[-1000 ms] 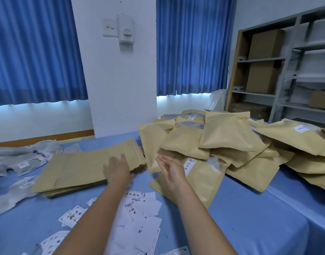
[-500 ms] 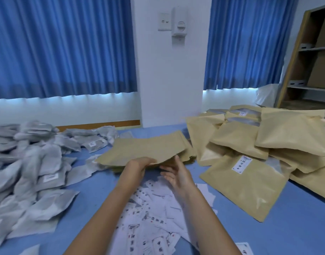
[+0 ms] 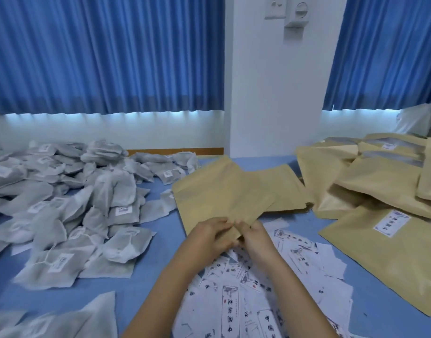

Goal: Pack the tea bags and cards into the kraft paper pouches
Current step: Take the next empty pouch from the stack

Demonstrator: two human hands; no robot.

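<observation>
Your left grip and your right grip meet at the near edge of one flat kraft paper pouch. The fingers and thumbs of both are curled in and pinch that edge, side by side and touching each other. The pouch tilts up and away from you, over the blue worktop. Its far part lies over a low stack of flat pouches just behind it.

The tea bags sit in a big grey-white heap on your left, well apart from your grips. Many have a small white tag. A few more tea bags lie at the near left corner.

The cards are spread in a loose white pile right under your wrists and arms. They have dark print on them.

On your right is a heap of puffy pouches. One near pouch there has a white label on it.

Behind the worktop hang blue curtains, with a white wall post between them.
</observation>
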